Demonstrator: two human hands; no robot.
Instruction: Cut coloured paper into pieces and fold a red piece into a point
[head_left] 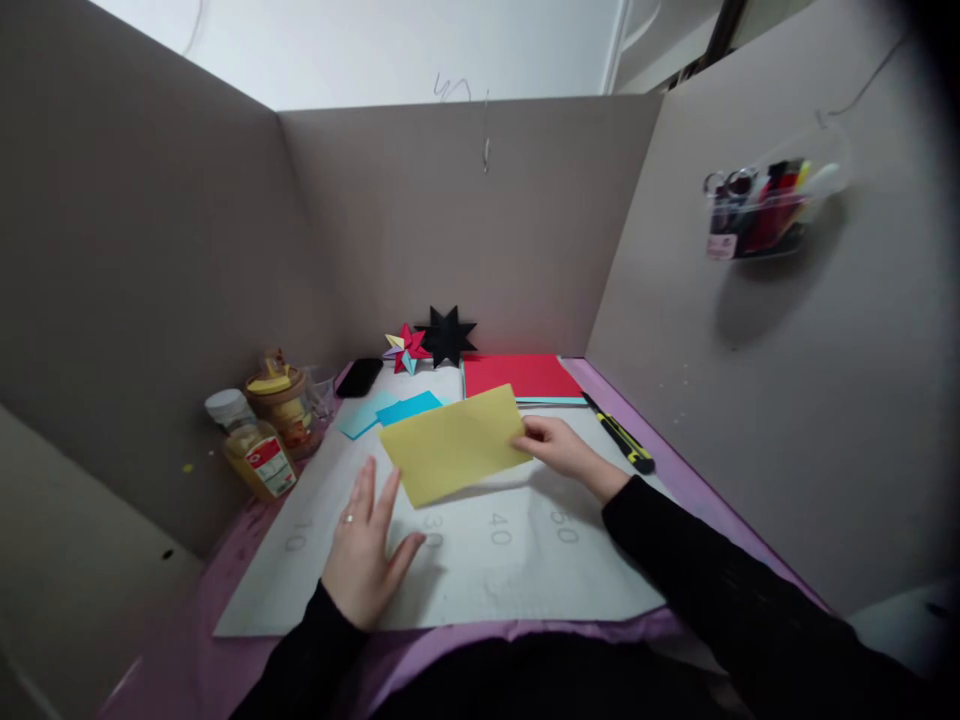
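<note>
One yellow paper sheet (454,445) is positioned above the white mat (472,590), tilted, between the two hands. The right hand (551,443) grips the sheet at its right edge, thumb and fingers closed on it. The left hand (365,555) is open, fingers spread, at the sheet's lower left edge; contact cannot be determined. Count of items beyond the sheet: two blue paper pieces (409,408), two folded paper stars (448,338), one red sheet (517,376), one utility knife (621,437), one phone (361,377).
</note>
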